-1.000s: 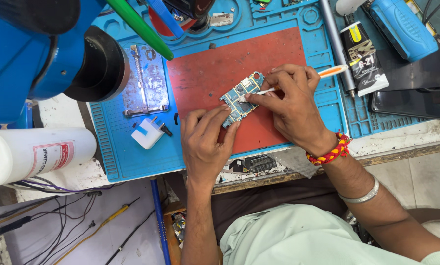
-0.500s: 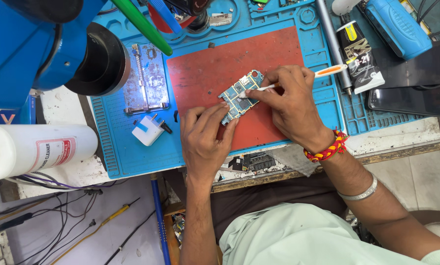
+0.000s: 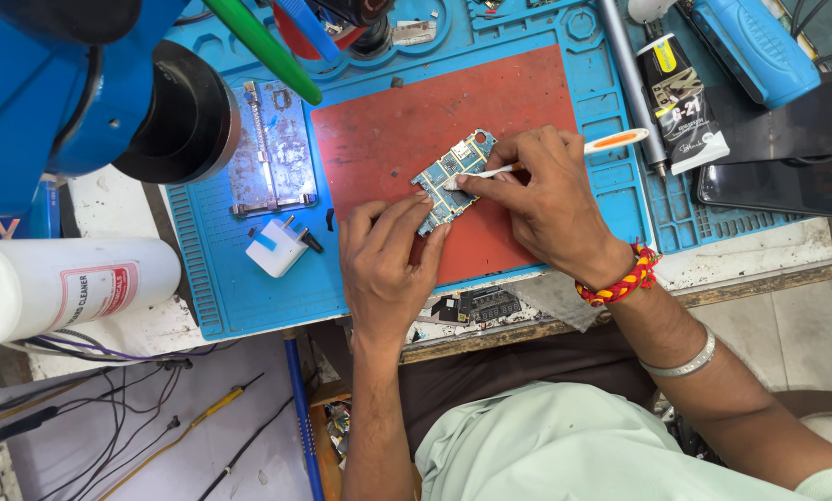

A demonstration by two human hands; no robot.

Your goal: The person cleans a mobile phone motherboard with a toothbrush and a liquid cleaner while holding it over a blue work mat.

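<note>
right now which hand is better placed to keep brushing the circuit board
Right. The right hand already grips the white brush with the orange handle, bristles on the blue circuit board. The left hand pins the board's lower edge to the red mat.

Small blue circuit board (image 3: 448, 181) is lying on the red rectangular pad (image 3: 407, 121), which is sitting in the blue silicone work mat (image 3: 230, 278) on the counter (image 3: 759, 255). Left hand (image 3: 388, 264) is pinning the board's near edge; right hand (image 3: 546, 199) is sitting right of it, its white orange-tipped brush (image 3: 611, 141) touching the board. Metal board-holder plate (image 3: 269, 148) and white plug adapter (image 3: 277, 246) are lying left of the pad, white plastic bottle (image 3: 64, 288) further left.
</note>
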